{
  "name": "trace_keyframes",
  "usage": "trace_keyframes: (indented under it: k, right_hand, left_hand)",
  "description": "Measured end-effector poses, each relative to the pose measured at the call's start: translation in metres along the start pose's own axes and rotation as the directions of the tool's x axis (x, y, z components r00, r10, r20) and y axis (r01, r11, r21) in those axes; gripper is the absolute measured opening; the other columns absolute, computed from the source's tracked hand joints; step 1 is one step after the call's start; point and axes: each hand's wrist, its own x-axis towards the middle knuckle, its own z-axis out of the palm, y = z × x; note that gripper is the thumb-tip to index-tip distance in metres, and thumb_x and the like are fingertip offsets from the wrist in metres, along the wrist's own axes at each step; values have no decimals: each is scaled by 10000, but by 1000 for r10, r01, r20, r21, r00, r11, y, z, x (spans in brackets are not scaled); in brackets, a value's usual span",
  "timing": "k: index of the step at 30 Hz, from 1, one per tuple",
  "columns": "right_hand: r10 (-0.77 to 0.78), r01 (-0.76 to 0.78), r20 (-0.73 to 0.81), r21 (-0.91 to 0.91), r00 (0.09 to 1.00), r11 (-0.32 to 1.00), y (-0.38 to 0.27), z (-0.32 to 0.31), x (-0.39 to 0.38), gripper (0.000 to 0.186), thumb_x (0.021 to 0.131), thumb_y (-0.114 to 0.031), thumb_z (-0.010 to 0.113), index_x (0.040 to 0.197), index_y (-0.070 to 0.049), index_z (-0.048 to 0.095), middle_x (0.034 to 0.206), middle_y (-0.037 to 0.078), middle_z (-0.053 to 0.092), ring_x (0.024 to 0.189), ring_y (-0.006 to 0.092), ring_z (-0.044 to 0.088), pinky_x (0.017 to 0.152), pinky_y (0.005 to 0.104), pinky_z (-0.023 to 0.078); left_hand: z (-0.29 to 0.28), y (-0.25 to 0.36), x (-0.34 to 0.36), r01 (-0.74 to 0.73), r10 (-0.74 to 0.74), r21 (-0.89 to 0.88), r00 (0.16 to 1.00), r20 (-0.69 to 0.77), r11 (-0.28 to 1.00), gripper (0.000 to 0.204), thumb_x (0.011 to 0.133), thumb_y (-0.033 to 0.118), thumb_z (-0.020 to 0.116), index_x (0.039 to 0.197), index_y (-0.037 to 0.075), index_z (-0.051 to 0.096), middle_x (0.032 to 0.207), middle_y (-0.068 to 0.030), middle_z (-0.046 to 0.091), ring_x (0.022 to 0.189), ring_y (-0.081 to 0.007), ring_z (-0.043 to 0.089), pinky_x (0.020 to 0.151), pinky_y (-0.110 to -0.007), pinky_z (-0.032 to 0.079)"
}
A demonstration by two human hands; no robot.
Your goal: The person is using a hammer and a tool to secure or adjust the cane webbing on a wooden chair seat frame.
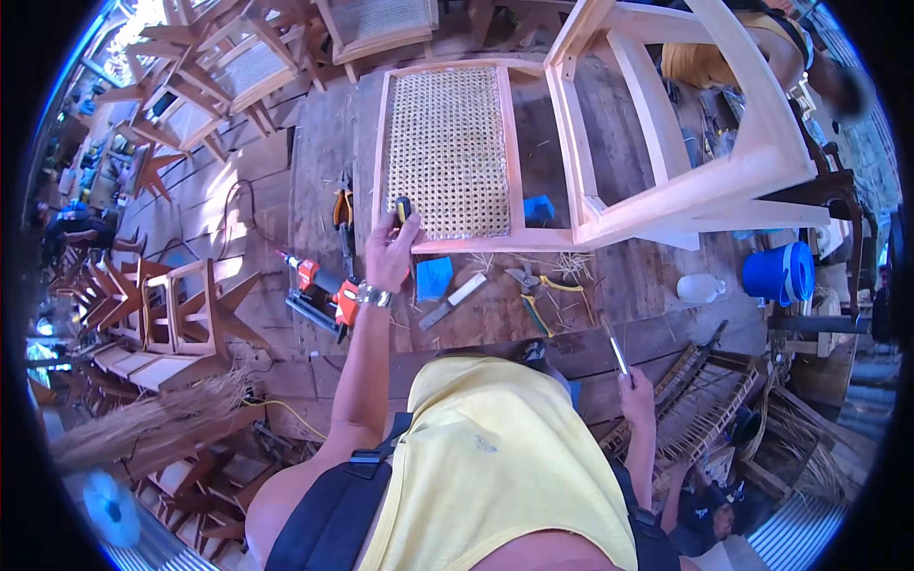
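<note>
grasping a tool (pixel 403 206), the left hand (pixel 387 257) could be tearing cane (pixel 447 152) by slipping; the right hand (pixel 638 395) is clutching a rod (pixel 617 349).

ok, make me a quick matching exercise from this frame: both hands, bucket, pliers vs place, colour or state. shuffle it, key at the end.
Column one
1. Left hand
2. Right hand
3. Bucket
4. Pliers

Column two
A. Yellow handles, spread apart
B. Holding a slim metallic tool, off to the right of the woven cane panel
C. Blue, right of the white bottle
D. Holding a small dark object at the panel's near-left corner

Pairs: 1-D, 2-B, 3-C, 4-A
</note>
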Motion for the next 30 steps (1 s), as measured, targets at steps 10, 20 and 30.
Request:
trace_keyframes:
  k: [10, 20, 30]
  right_hand:
    - [33, -44, 31, 810, 999, 585, -193, 40, -25, 350, 1027, -168, 519, 1321, 22, 504, 779, 25, 550, 536, 65, 459, 480, 200, 373]
    - [-29, 83, -84, 763, 996, 641, -264, 88, 54, 308, 1020, -133, 542, 1290, 15, 545, 746, -36, 501, 553, 1, 409, 475, 161, 322]
    - [-130, 157, -93, 727, 987, 668, -278, 82, 95, 329, 1031, -150, 529, 1330, -14, 547, 711, -52, 493, 550, -4, 407, 472, 158, 316]
  left_hand:
    - [-10, 28, 89, -106, 115, -59, 977, 180, 993, 236, 945, 147, 700, 1149, 39, 650, 1084, -62, 720, 940, -108, 668, 815, -266, 566]
    - [70, 11, 117, -348, 316, 93, 914, 254, 933, 150, 928, 124, 712, 1041, 39, 662, 919, -25, 725, 815, -64, 645, 743, -240, 518]
    - [85, 32, 116, -421, 267, 411, 885, 381, 809, 132, 903, 144, 734, 1011, 76, 701, 832, -4, 714, 728, -44, 635, 632, -223, 491]
